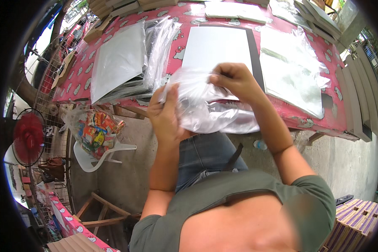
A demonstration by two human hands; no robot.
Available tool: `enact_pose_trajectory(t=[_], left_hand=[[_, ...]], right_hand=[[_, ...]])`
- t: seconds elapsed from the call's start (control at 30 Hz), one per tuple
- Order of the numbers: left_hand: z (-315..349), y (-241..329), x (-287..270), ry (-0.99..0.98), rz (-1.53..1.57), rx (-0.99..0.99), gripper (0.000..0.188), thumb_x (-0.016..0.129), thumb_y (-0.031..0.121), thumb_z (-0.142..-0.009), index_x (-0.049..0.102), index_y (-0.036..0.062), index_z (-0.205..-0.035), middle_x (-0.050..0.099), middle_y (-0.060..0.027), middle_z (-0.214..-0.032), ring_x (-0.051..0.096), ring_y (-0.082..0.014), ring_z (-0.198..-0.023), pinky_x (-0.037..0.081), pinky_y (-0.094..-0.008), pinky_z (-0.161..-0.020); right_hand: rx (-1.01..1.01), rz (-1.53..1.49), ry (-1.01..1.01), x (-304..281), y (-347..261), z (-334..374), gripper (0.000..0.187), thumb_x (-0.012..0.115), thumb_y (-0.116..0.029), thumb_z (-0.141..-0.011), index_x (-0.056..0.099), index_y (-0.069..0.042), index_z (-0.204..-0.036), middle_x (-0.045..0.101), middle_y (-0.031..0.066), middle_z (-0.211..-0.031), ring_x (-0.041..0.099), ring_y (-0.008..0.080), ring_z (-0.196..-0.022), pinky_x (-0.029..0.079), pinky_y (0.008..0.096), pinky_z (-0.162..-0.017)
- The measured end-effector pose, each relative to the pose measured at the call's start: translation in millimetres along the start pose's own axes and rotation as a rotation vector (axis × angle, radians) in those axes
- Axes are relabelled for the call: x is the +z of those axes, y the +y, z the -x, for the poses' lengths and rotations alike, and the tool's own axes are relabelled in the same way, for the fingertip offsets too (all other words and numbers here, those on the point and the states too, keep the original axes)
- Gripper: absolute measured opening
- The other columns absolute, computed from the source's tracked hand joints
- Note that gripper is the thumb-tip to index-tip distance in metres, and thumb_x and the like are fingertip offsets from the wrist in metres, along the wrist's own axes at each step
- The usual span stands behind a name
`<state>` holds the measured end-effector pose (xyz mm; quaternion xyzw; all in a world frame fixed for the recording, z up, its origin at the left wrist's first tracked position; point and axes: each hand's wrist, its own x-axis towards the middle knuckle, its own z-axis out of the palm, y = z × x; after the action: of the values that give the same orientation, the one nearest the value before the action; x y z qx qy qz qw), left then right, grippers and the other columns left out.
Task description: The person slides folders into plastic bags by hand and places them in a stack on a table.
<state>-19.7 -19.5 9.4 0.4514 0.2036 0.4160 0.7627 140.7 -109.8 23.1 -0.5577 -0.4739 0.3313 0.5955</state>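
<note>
Both my hands hold a clear plastic bag [206, 111] in front of the table's near edge. My left hand [166, 115] grips its left side from below. My right hand [235, 80] pinches its upper edge with the fingers closed. Just behind the bag, a white sheet on a dark board [216, 46] lies flat on the red patterned tablecloth [306, 119].
A stack of clear bags over silvery sheets [122, 59] lies on the table's left part, and loose clear bags [290, 67] on its right. A bag of colourful snack packets [97, 130] rests on a white plastic chair [92, 159]. A red fan [28, 136] stands at the left; purple boxes [357, 218] sit at the lower right.
</note>
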Motion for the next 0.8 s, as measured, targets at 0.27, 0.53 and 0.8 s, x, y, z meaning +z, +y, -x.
enact_pose_trajectory(t=[0.27,0.53,0.8], left_hand=[[-3.5,-12.7,-14.8,0.077,-0.167,0.362,0.020,0.058,0.005,-0.082,0.059,-0.0027,-0.100,0.061,-0.0091,-0.093,0.058,-0.0134,-0.079,0.047,-0.0256,-0.069],[23.4,-4.0,-17.8,-0.033,0.219,-0.002,0.013,0.055,0.013,-0.086,0.059,0.0019,-0.079,0.058,-0.0010,-0.065,0.050,-0.0051,-0.050,0.040,-0.0193,-0.046],[10.8,-18.3,-49.6,-0.479,-0.036,-0.236,0.013,0.051,0.015,-0.088,0.056,0.0037,-0.089,0.054,0.0048,-0.073,0.044,-0.0009,-0.067,0.038,-0.0177,-0.056]], right_hand=[[-0.154,0.268,0.224,22.0,9.5,24.8,0.007,0.061,-0.004,-0.078,0.060,0.002,-0.074,0.051,-0.0009,-0.060,0.042,0.0034,-0.053,0.034,0.0199,-0.047],[-0.476,0.542,0.427,36.4,9.2,45.4,0.003,0.062,-0.001,-0.073,0.059,0.001,-0.073,0.058,0.0088,-0.071,0.053,0.0135,-0.057,0.041,0.0229,-0.052],[-0.083,0.239,-0.253,24.2,8.6,61.1,0.018,0.063,-0.016,-0.077,0.056,-0.001,-0.077,0.056,0.0049,-0.067,0.052,0.0157,-0.063,0.042,0.0275,-0.058]])
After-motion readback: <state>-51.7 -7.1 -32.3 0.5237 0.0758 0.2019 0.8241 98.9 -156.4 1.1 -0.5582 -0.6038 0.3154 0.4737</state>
